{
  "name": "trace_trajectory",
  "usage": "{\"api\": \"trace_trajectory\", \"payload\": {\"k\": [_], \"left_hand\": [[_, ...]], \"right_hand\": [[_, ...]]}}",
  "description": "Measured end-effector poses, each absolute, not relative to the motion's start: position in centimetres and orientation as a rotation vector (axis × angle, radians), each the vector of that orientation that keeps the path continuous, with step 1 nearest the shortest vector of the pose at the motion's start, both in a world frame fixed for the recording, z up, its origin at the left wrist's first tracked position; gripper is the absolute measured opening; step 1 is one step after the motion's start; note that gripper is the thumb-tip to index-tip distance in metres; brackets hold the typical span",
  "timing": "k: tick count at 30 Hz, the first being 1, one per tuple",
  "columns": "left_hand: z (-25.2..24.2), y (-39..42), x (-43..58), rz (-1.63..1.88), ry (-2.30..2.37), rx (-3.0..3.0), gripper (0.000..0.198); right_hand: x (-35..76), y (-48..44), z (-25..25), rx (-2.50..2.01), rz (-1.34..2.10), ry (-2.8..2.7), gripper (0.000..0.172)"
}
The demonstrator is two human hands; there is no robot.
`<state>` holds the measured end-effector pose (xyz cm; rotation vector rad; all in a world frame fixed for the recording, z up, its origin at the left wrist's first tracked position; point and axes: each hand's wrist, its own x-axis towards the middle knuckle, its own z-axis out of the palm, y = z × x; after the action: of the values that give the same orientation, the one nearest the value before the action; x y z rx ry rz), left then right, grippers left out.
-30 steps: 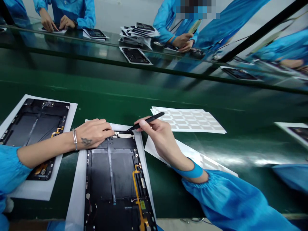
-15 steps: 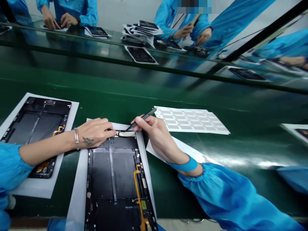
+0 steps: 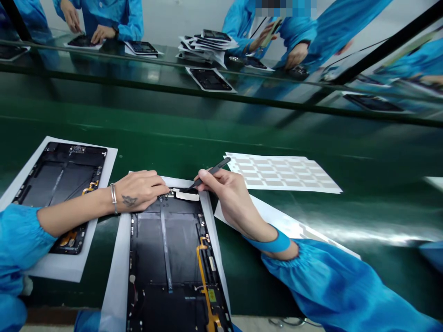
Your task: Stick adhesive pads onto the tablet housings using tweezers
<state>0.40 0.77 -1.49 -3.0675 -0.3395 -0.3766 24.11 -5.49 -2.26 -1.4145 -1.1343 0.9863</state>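
An opened black tablet chassis (image 3: 173,258) lies on a white sheet (image 3: 114,272) in front of me, with an orange flex cable down its right side. My left hand (image 3: 140,190) rests curled on the chassis's top left edge, fingertips pressing near a pale strip (image 3: 187,195) at the top. My right hand (image 3: 224,191) pinches black tweezers (image 3: 209,172), whose tips touch that strip. Both sleeves are blue.
A second open chassis (image 3: 58,184) on white paper lies at the left. A sheet of pale stickers (image 3: 280,173) and another white sheet (image 3: 294,226) lie at the right on the green belt (image 3: 221,129). Across the belt, other people in blue handle more tablets and a stack (image 3: 207,44).
The view has shifted slightly. My right hand tilted the tweezers lower onto the strip at the chassis top. My left hand stays pressed in place.
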Motion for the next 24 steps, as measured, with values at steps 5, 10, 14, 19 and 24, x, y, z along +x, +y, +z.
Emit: {"api": "trace_trajectory", "payload": {"k": [5, 10, 14, 19, 24], "left_hand": [[-1.4, 0.9, 0.4, -0.384, -0.321, -3.078, 0.028], [-1.5, 0.9, 0.3, -0.436, -0.297, -3.076, 0.027], [-1.5, 0.9, 0.4, -0.434, -0.295, -3.066, 0.027], [-1.6, 1.0, 0.5, -0.416, -0.303, -3.066, 0.028], [-1.6, 1.0, 0.5, -0.413, -0.3, -3.06, 0.027]], "right_hand": [[24.4, -4.7, -2.2, -1.401, 1.037, -1.212, 0.048], [24.7, -4.1, -1.9, -1.401, 1.121, -1.226, 0.05], [24.6, -4.0, -1.5, -1.42, 1.15, -1.229, 0.053], [24.5, -4.0, -1.4, -1.419, 1.162, -1.216, 0.054], [24.6, -4.0, -1.4, -1.418, 1.169, -1.225, 0.053]]}}
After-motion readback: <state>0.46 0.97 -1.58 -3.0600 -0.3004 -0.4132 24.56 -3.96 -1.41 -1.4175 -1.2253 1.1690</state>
